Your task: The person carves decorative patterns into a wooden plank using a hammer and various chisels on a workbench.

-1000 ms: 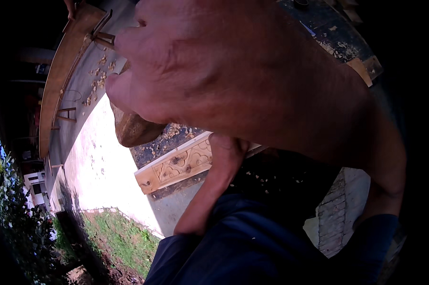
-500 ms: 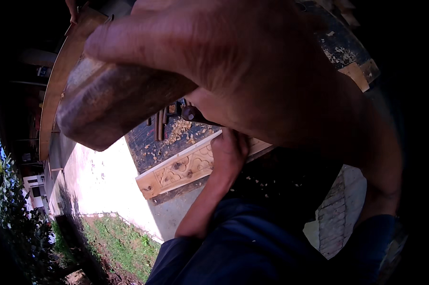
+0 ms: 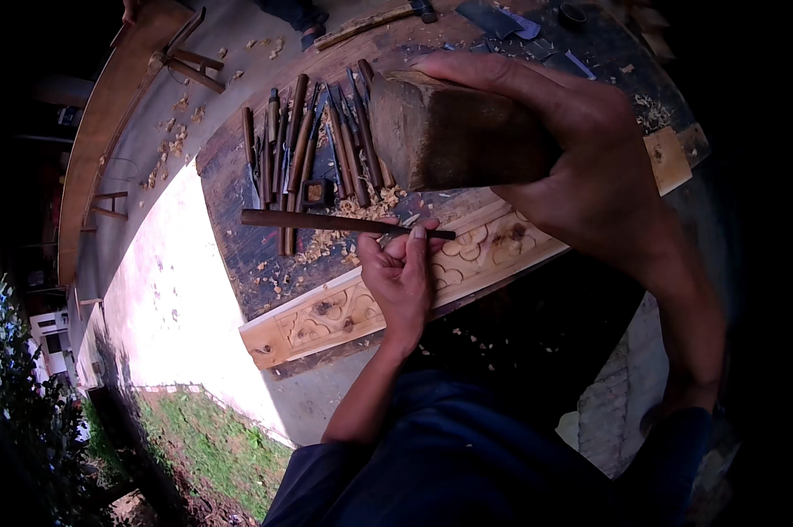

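One chisel [image 3: 304, 220] has swung broadside to view, its long handle now reaching toward the left of the frame, pinched between the thumb and fingers [image 3: 372, 251] of the left hand [image 3: 400, 285]. The right hand [image 3: 594, 162], clasping a wooden block [image 3: 480, 145], has shifted from upper left to upper centre. Below, the carved board [image 3: 313, 318] slants across the tabletop [image 3: 220, 164] at mid-frame. With block and chisel apart, striking appears paused.

Long wooden bench [image 3: 119, 105] @ 10 o'clock, shavings [image 3: 175, 145] on flr nr it. Co-worker's lower leg [image 3: 293, 10] @ 11. Dk round container [image 3: 572, 15] @ 1. Grass [image 3: 220, 465] @ 7, foliage [image 3: 14, 413] @ 8.
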The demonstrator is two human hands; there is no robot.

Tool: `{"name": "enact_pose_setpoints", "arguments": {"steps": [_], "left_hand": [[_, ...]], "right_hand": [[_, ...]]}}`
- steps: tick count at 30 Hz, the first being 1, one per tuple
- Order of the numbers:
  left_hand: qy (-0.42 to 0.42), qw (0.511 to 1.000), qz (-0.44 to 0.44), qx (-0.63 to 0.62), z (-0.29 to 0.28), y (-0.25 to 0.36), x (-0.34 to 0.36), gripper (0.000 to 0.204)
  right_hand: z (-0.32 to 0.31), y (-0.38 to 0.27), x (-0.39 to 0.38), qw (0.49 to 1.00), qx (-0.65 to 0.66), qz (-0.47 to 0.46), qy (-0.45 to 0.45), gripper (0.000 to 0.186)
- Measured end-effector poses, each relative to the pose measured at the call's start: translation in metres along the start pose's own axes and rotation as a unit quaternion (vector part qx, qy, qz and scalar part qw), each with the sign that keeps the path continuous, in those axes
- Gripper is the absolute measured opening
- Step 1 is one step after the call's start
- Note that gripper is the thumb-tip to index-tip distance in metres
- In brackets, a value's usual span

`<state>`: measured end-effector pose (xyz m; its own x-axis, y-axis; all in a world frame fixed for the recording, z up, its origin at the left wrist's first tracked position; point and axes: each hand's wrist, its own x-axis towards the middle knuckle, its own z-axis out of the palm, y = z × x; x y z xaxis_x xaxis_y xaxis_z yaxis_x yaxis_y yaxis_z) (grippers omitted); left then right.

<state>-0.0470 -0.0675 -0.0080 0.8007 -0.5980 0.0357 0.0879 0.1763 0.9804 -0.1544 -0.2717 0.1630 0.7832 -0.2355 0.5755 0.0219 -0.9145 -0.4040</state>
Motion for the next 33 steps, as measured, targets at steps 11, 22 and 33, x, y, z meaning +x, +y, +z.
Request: {"name": "enact_pose_setpoints", "arguments": {"steps": [11, 22, 33], "left_hand": [[-0.055, 0.998, -0.004, 0.025, 0.002, -0.002, -0.006, 0.021], [-0.078, 0.991, 0.039, 0.101, 0.003, -0.003, -0.003, 0.021], [-0.124, 0.943, 0.117, 0.286, 0.009, 0.014, 0.009, 0.025]], "right_hand": [[0.035, -0.007, 0.009, 0.999, 0.003, -0.027, -0.030, 0.078], [0.047, -0.007, 0.021, 0.989, 0.030, -0.133, 0.060, 0.078], [0.014, -0.007, 0.050, 0.990, -0.015, -0.136, 0.025, 0.054]]}}
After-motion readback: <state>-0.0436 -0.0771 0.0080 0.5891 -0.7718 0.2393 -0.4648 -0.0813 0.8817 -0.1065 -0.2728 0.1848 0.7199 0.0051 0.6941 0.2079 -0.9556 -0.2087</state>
